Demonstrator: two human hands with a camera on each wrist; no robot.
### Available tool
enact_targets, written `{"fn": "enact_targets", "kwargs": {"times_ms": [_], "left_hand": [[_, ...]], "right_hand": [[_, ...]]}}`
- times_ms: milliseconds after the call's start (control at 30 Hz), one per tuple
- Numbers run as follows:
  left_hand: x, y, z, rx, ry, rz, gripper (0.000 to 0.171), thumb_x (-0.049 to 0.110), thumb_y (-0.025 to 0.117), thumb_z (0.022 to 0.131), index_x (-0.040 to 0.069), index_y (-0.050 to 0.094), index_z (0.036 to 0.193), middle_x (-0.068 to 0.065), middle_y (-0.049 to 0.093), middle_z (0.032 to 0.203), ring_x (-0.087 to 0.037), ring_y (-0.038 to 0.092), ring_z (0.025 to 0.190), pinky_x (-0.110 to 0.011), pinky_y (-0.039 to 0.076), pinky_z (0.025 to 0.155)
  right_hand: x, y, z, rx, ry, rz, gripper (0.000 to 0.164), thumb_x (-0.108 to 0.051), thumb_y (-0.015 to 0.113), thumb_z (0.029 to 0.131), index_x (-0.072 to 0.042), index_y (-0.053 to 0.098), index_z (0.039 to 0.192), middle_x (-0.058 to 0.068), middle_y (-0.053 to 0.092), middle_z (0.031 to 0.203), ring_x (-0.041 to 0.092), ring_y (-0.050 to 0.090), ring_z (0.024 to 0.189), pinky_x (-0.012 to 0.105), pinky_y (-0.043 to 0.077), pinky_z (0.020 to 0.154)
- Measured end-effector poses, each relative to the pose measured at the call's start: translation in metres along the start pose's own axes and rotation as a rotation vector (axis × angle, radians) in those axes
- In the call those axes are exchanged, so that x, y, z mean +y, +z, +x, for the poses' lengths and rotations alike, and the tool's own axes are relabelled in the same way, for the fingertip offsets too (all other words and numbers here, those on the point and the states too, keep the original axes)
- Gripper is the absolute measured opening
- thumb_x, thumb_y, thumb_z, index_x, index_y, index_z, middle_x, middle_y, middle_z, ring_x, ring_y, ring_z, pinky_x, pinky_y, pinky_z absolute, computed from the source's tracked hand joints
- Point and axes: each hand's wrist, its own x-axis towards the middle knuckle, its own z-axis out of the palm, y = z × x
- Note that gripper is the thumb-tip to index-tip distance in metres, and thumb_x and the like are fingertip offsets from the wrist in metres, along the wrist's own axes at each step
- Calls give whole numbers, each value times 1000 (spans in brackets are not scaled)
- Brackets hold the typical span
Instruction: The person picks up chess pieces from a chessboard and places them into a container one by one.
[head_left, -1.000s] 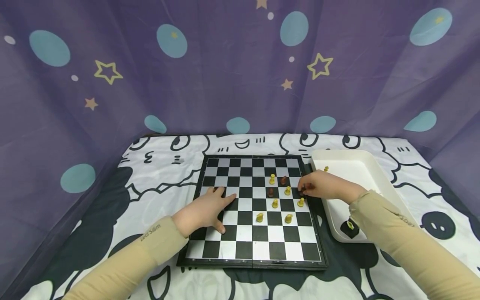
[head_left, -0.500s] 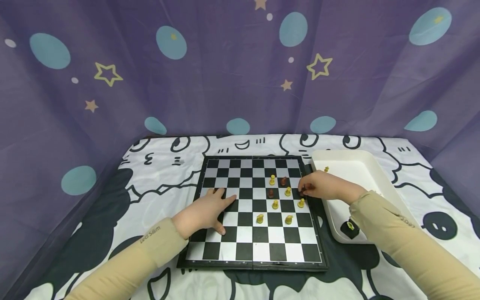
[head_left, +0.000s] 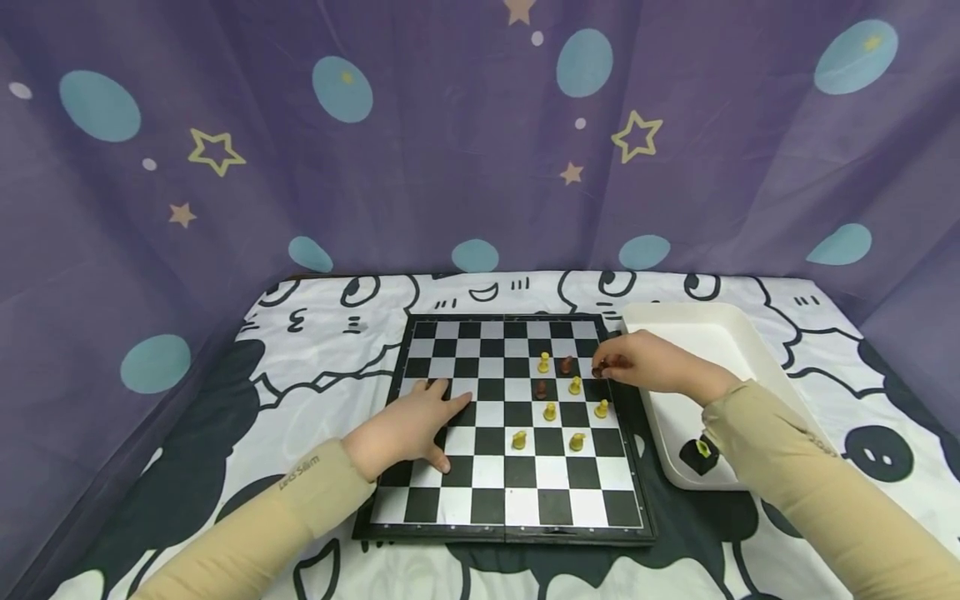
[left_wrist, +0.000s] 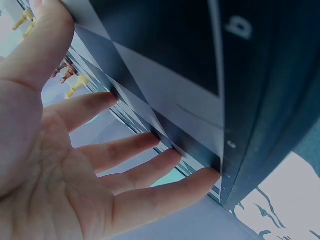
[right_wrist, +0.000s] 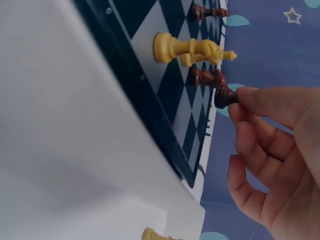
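My right hand [head_left: 648,362] pinches a dark brown chess piece [right_wrist: 226,96] between thumb and forefinger. Its base points toward the board and its top is hidden by the fingertips. The right wrist view shows it held above the board, overlapping a brown knight [right_wrist: 209,77]. Fingers spread, my left hand [head_left: 416,421] rests its fingertips on the left side of the chessboard [head_left: 491,500]. Several yellow pieces stand on the right half, among them a king [head_left: 543,362] and a knight [head_left: 577,442]. Another brown piece [head_left: 541,389] stands among them.
Right of the board lies a white tray [head_left: 780,400], close against its edge. It holds a small yellow piece [head_left: 653,340] and a black object with a yellow-green mark [head_left: 699,456]. A patterned cloth [head_left: 330,333] covers the table, with a purple curtain [head_left: 405,183] behind.
My right hand has risen slightly from the board's right edge and shifted a little left, bringing the dark brown piece up with it. The left hand has stayed in place.
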Motion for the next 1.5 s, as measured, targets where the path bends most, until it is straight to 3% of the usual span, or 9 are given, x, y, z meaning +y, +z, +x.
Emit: {"fn": "enact_targets", "kwargs": {"times_ms": [400, 800, 1267, 1500], "left_hand": [[-2, 1, 3, 8, 6, 7, 97, 37, 85, 61, 14, 41, 144, -25, 36, 145, -46, 35, 130, -51, 41, 101], [-1, 1, 2, -1, -16, 3, 97, 37, 84, 61, 15, 41, 145, -24, 35, 146, -46, 34, 131, -51, 42, 100], [-1, 3, 2, -4, -21, 11, 97, 37, 84, 61, 15, 41, 145, -23, 35, 146, -45, 35, 130, -50, 41, 101], [-1, 4, 2, -5, -21, 8, 97, 37, 84, 61, 15, 41, 145, -24, 35, 146, -45, 34, 131, -51, 41, 100]], "right_hand": [[-5, -3, -5, 72, 26, 58, 14, -3, 63, 87, -4, 68, 100, 4, 70, 85, 7, 54, 69, 27, 46, 62], [-4, -6, -13, 126, 42, 75, 15, -6, 65, 87, -7, 70, 101, 0, 70, 87, 8, 58, 73, 29, 47, 65], [3, -22, -23, 173, 55, 19, 15, -5, 65, 86, -6, 70, 100, 0, 68, 84, 10, 49, 66, 29, 42, 60], [13, -36, -29, 197, 74, 10, 13, -5, 65, 86, -9, 70, 98, -2, 68, 79, 8, 52, 64, 26, 43, 58]]}}
